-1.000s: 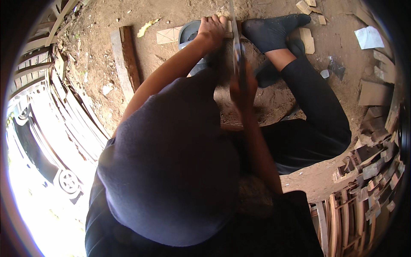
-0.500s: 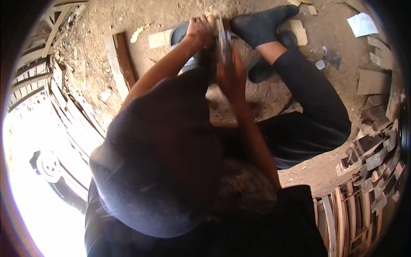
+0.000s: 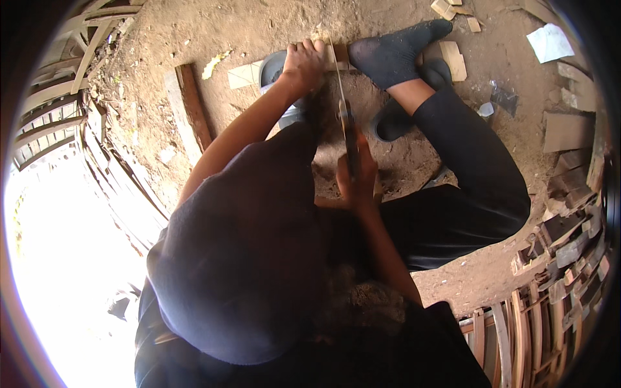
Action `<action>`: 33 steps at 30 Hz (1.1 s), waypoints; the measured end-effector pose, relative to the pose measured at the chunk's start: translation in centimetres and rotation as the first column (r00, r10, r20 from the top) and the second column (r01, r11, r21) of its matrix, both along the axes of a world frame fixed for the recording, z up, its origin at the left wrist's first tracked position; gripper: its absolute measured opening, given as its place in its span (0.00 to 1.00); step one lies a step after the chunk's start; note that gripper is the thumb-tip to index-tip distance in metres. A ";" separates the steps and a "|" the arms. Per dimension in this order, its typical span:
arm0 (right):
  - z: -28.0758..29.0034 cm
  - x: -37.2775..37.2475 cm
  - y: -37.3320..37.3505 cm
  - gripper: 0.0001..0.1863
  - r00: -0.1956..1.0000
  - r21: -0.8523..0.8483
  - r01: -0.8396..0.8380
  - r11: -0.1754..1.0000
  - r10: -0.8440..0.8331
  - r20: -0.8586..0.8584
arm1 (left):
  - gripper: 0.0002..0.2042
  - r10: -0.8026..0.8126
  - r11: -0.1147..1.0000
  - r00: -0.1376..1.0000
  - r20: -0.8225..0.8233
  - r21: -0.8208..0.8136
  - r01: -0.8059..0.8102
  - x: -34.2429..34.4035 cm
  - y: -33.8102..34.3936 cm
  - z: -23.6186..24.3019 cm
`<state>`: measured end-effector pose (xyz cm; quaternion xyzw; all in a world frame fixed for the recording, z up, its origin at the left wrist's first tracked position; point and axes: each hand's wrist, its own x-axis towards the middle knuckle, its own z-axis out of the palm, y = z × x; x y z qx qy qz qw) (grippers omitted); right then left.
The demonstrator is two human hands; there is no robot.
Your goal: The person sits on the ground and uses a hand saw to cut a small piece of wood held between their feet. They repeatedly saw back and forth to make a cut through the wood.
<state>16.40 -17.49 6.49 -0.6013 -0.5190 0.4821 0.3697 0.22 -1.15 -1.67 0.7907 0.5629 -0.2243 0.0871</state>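
My left hand point(image 3: 304, 68) grips a narrow wooden board point(image 3: 339, 66) over a grey, bucket-like object point(image 3: 273, 70), partly hidden by the hand and arm. My right hand point(image 3: 357, 171) is closed on the handle of a hand saw point(image 3: 343, 97); its thin blade crosses the board just right of my left fingers. My dark-socked foot point(image 3: 394, 55) rests by the board's right end. A dark slipper point(image 3: 385, 126) lies under that leg.
A plank point(image 3: 186, 97) lies left on the dirt floor point(image 3: 181, 26). Wood scraps point(image 3: 453, 58), white paper point(image 3: 548, 42) and clear plastic point(image 3: 503, 97) lie right. Slatted wood point(image 3: 52, 110) lines the left; stacked offcuts point(image 3: 569, 246) fill the right edge. My leg point(image 3: 479, 161) bends across the right.
My right hand and the saw have drawn back toward my body, so more blade shows below the board. My left hand stays on the board. The whole view has shifted slightly.
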 end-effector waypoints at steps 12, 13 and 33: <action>-0.4 0.8 2.7 0.27 0.998 -0.182 -0.056 0.982 0.060 0.016 | 0.25 0.047 0.996 0.986 0.162 -0.084 -0.033 0.5 0.3 -0.4; -0.4 0.4 3.5 0.27 0.997 -0.207 -0.072 0.976 0.077 0.016 | 0.26 0.060 0.995 0.981 0.182 -0.093 -0.043 0.0 0.6 -0.4; 1.8 -0.4 -0.1 0.24 0.998 -0.043 -0.029 0.999 0.031 0.062 | 0.28 0.047 0.995 0.989 0.142 -0.094 -0.034 -0.1 0.2 -1.5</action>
